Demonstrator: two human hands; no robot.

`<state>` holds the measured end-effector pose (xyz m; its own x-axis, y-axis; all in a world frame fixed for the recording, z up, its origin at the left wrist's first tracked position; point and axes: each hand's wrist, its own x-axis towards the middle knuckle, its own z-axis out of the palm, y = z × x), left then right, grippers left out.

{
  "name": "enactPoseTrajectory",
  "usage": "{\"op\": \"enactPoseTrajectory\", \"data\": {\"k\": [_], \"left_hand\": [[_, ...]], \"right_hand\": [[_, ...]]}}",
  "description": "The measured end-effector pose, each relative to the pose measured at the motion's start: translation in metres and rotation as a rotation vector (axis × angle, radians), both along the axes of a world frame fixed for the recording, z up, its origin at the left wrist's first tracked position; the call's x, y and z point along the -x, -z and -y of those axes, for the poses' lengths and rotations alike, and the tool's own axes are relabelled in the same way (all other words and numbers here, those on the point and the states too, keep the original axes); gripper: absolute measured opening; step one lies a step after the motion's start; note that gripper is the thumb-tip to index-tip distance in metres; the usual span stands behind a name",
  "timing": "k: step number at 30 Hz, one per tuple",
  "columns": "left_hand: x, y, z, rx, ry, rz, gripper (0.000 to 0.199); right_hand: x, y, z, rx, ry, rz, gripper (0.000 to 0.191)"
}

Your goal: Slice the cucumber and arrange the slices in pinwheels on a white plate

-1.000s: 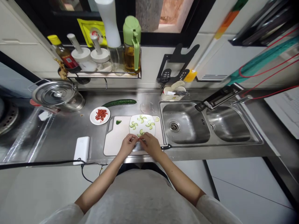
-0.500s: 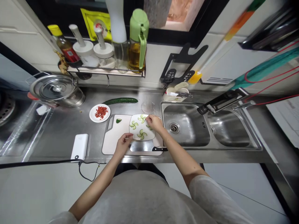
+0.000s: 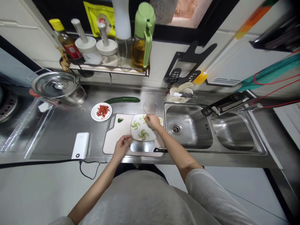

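Observation:
A white plate (image 3: 138, 134) rests on the pale cutting board (image 3: 112, 142), bearing cucumber slices (image 3: 143, 135) laid in pinwheel shapes. Over its upper right part is my right hand (image 3: 152, 122), fingers pinched by the top pinwheel; what they hold, if anything, is hidden. My left hand (image 3: 122, 145) is at the plate's lower left edge, thumb and fingers slightly apart and nothing visible between them. Whether it touches the rim I cannot tell. A knife (image 3: 142, 146) lies below the plate, its black handle to the right. A cucumber end piece (image 3: 120, 120) sits on the board's upper left.
Behind the board lie a long cucumber (image 3: 124, 99) and a small white plate (image 3: 94, 117) of red bits. A white power bank (image 3: 81, 145) is at left, a lidded steel pot (image 3: 76, 95) behind it. The double sink (image 3: 187, 125) adjoins on the right. Above hangs a condiment rack (image 3: 112, 69).
My right hand has moved slightly up and left across the plate, towards the top pinwheel. My left hand's fingertips have drawn back a little from the plate's edge. The view has shifted slightly.

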<state>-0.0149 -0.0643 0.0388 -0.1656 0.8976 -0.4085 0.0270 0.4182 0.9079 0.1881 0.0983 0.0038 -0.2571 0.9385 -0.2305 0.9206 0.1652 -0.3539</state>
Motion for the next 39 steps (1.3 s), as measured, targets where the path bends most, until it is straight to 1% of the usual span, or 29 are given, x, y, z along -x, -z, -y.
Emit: {"op": "enactPoseTrajectory", "data": {"k": [9, 17, 24, 27, 31, 33, 36, 39], "left_hand": [[0.002, 0.0, 0.001, 0.0, -0.006, 0.001, 0.035], [0.001, -0.002, 0.0, 0.024, -0.003, 0.013, 0.033], [0.002, -0.002, -0.001, 0.031, -0.014, 0.009, 0.032], [0.003, -0.002, -0.001, 0.026, -0.027, -0.001, 0.032], [0.004, 0.001, -0.001, 0.012, -0.032, -0.009, 0.033], [0.005, 0.003, -0.001, 0.007, -0.034, -0.009, 0.034], [0.009, 0.007, -0.003, -0.002, -0.055, -0.018, 0.035], [0.018, 0.014, -0.011, -0.022, -0.11, -0.058, 0.036]], "right_hand": [[0.001, 0.001, 0.001, 0.014, 0.016, 0.017, 0.021], [0.0, 0.002, 0.001, -0.022, 0.015, 0.001, 0.02], [0.002, -0.004, 0.001, -0.009, 0.023, -0.005, 0.019], [0.001, -0.006, 0.002, -0.012, 0.041, -0.04, 0.018], [-0.004, -0.012, -0.001, -0.015, 0.13, -0.122, 0.019], [-0.01, -0.017, -0.002, -0.05, 0.19, -0.208, 0.021], [-0.024, -0.031, 0.004, -0.191, 0.31, -0.41, 0.027], [-0.041, -0.048, 0.025, -0.338, 0.432, -0.605, 0.032]]}}
